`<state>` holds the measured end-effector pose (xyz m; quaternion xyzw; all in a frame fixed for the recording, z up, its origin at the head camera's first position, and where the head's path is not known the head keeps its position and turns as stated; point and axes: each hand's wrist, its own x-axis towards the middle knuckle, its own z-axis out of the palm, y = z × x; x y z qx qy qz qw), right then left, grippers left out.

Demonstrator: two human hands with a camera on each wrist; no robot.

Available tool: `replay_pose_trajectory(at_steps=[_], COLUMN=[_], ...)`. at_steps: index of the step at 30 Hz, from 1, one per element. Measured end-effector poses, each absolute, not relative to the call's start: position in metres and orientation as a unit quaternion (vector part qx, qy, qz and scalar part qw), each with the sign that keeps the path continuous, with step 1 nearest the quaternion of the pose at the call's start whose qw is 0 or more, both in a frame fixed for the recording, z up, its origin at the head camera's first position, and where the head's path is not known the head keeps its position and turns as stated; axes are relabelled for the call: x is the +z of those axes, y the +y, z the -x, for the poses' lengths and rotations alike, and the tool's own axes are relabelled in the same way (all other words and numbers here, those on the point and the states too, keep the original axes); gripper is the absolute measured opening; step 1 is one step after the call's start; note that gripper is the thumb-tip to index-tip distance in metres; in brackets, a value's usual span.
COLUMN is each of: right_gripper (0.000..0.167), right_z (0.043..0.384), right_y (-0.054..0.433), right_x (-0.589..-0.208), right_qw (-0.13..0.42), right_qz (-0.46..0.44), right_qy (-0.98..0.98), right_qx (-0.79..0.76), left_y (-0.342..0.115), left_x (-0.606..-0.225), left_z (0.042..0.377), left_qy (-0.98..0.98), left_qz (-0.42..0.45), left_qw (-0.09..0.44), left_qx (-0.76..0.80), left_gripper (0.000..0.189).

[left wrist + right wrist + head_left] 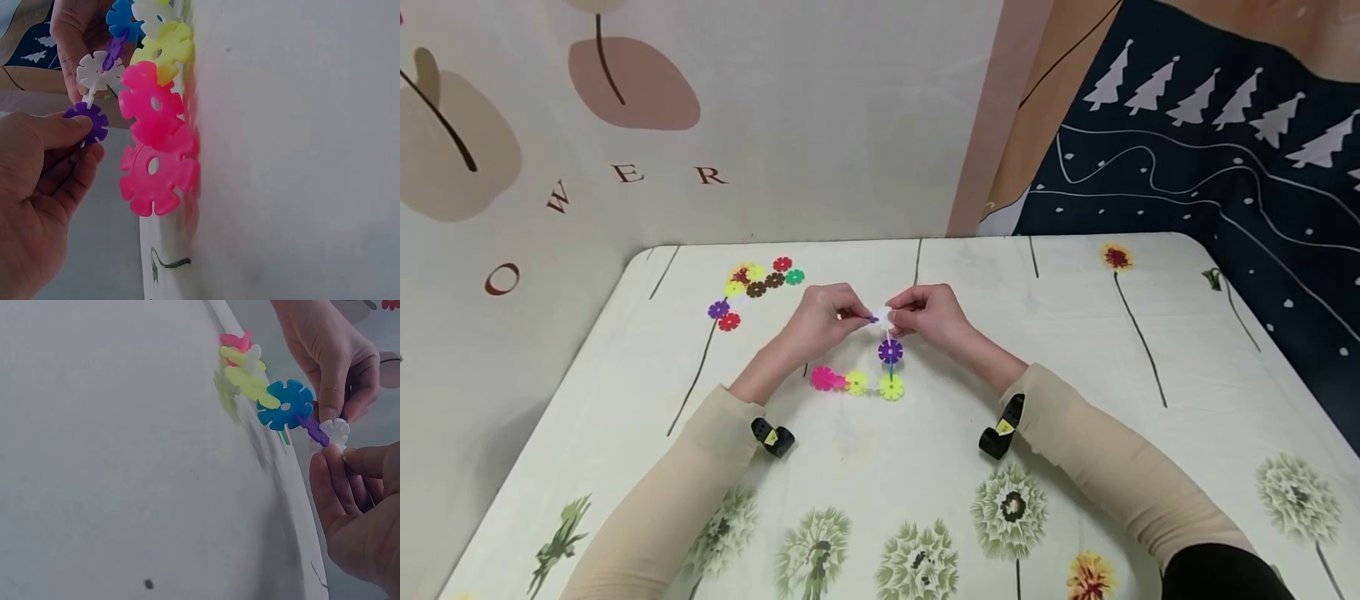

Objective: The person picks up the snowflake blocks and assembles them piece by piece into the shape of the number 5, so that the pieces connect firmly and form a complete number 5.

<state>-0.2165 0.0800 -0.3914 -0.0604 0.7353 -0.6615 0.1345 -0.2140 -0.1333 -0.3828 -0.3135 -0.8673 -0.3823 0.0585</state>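
Note:
Between thumb and fingers my left hand (826,321) pinches a purple snowflake disc (95,123). My right hand (934,315) pinches a white snowflake disc (337,431) at the end of a linked chain. The purple disc meets white plastic at its slots in the left wrist view. From the white end the chain runs through another purple disc (891,351), a blue disc (285,406), a yellow disc (891,387), a white one and a second yellow disc (856,383) to pink discs (153,172). Its pink and yellow part lies low over the table, bent in an L.
Loose discs lie at the back left of the table (865,500): a purple disc (718,309), red discs (729,322), brown discs (756,289), a green disc (794,277) and yellow ones. The cloth has printed flowers. A wall hanging (850,125) borders the back edge.

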Motion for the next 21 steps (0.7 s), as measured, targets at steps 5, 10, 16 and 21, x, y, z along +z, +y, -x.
replay_pose_trajectory(at_steps=[5,10,16,21], right_gripper=[0.015,0.016,0.019,0.02], right_z=[0.2164,0.2166,0.2203,0.2257], right_y=[0.0791,0.0795,0.0848,0.0883], right_x=[-0.3913,-0.3902,-0.3886,-0.3871], right_qw=[0.139,0.144,0.151,0.16], right_qz=[0.059,0.058,0.061,0.064], right_qy=[0.728,0.733,0.737,0.74], right_qx=[-0.669,-0.662,-0.656,-0.65], left_y=[-0.1311,-0.1304,-0.1331,-0.1372], left_x=[-0.3835,-0.384,-0.3843,-0.3863], left_z=[0.214,0.214,0.2144,0.2164], left_qy=[-0.87,-0.871,-0.873,-0.87], left_qz=[0.331,0.334,0.282,0.25], left_qw=[0.075,0.078,0.032,0.018], left_qx=[-0.358,-0.353,-0.397,-0.424], left_gripper=[0.006,0.006,0.009,0.01])
